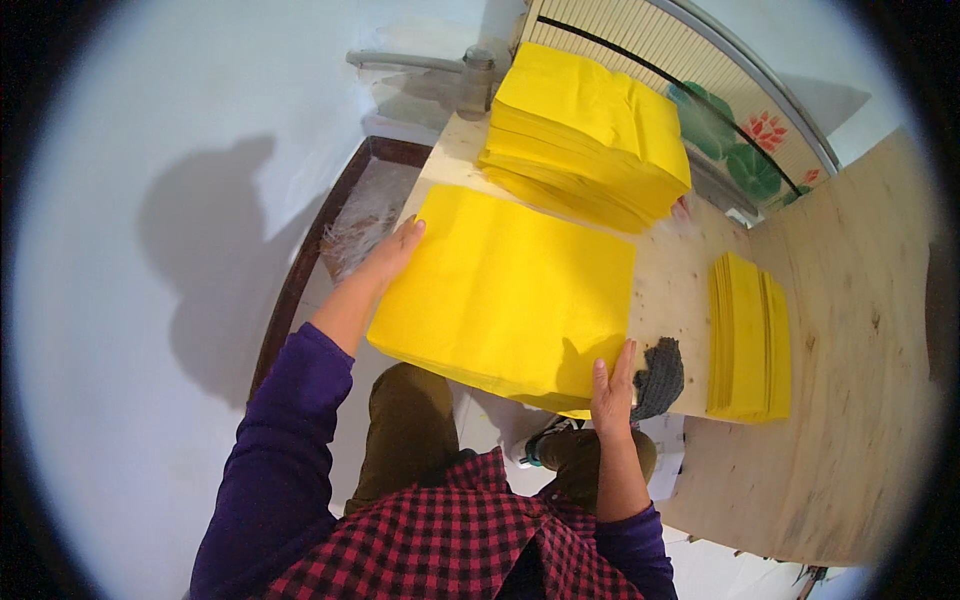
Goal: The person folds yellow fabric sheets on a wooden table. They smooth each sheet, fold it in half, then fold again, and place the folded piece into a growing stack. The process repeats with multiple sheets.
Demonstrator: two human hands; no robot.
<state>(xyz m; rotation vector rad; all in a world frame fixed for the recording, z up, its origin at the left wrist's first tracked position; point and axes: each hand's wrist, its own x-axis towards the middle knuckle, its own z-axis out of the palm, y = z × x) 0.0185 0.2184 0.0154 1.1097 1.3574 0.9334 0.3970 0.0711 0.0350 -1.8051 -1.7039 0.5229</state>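
A thick stack of yellow sheets [510,290], felt-like or paper-like, lies on the wooden table in front of me and reaches its near edge. My left hand [401,250] rests flat along the stack's left edge, fingers stretched out. Against the near right corner, my right hand [613,390] is upright with straight fingers and the thumb apart. Neither hand is wrapped round anything. A dark grey knitted cloth or glove [660,378] lies just right of my right hand.
A taller pile of yellow sheets [590,130] stands behind, beside a glass jar [477,85]. Another yellow bundle [745,340] leans by an upright plywood panel [850,360] on the right. Clear plastic [365,215] lies left of the wooden table [670,285].
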